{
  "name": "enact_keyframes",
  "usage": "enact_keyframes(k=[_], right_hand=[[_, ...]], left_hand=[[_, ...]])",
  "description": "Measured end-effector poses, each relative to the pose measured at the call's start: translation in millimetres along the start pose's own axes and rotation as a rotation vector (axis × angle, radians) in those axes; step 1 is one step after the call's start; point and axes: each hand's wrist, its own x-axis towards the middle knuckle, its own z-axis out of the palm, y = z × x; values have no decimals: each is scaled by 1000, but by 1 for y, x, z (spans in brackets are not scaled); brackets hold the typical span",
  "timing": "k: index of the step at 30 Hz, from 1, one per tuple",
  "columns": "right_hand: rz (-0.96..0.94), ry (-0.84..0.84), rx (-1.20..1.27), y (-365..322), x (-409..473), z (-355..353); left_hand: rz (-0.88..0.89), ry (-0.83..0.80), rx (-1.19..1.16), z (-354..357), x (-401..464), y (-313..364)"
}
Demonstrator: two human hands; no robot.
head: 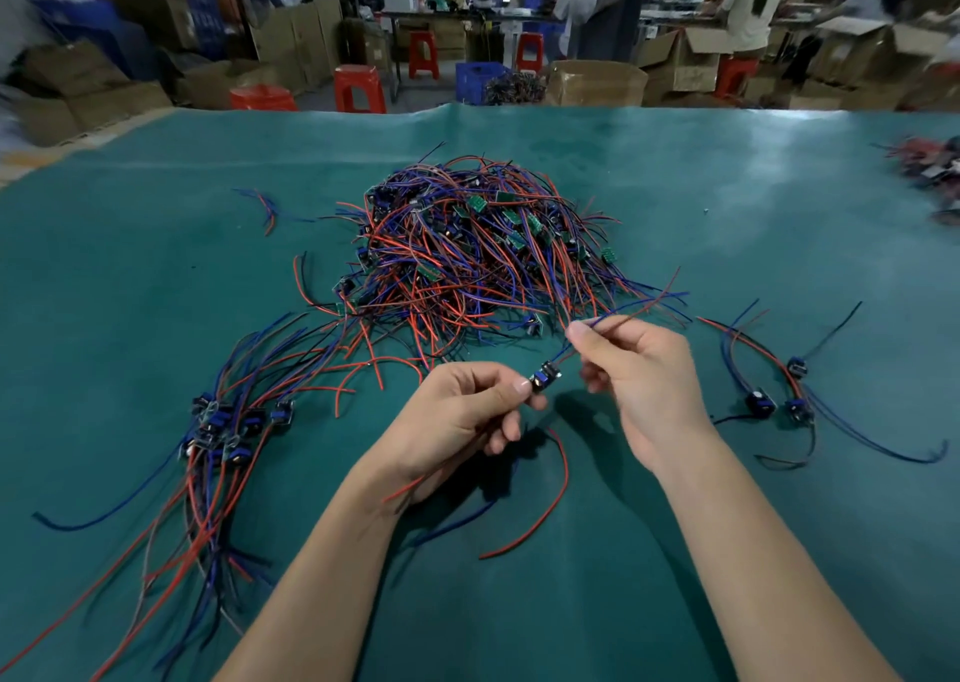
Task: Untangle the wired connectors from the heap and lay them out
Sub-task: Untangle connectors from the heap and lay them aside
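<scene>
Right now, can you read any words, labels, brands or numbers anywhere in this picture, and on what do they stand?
No text can be read in this view.
Small green boards in the heap: any markings too small to read.
Connector pinched by the left hand: no legible print.
Cardboard boxes behind the table: any print is blurred.
Blue crate on the floor: no readable label.
</scene>
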Motion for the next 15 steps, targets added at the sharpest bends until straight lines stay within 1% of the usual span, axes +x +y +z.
enact_keyframes(k=[3, 5, 13, 15], right_hand=[[-138, 83, -169, 2, 3, -5], [-178, 143, -175, 2, 5, -8], [-199, 489, 38, -2, 16, -33], [-194, 615, 131, -5, 18, -38]], left_hand=[[5, -3, 34, 0, 0, -1], [8, -9, 64, 0, 0, -1], [10, -34, 107, 2, -1, 0], [11, -8, 95, 3, -1, 0]])
